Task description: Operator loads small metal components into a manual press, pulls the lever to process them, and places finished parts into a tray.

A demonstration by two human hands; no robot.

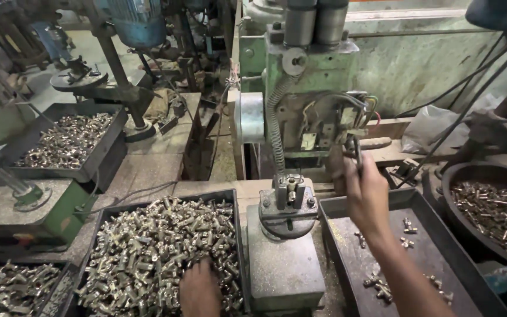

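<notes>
My left hand (199, 289) reaches down into a dark tray (165, 199) heaped with several small brass fittings (148, 252), its fingers buried among them. My right hand (366, 191) is raised and closed around a thin metal lever (356, 149) on the right side of a green drilling machine (318, 70). Below the machine head, a metal fixture (289, 202) with a small part in it sits on a grey block (284, 264) between the two trays.
Right of the fixture lies a dark tray (335, 205) holding a few brass fittings (409, 226). A round black bowl (450, 176) of fittings stands at far right. More trays of parts (66, 141) and other machines fill the left and back.
</notes>
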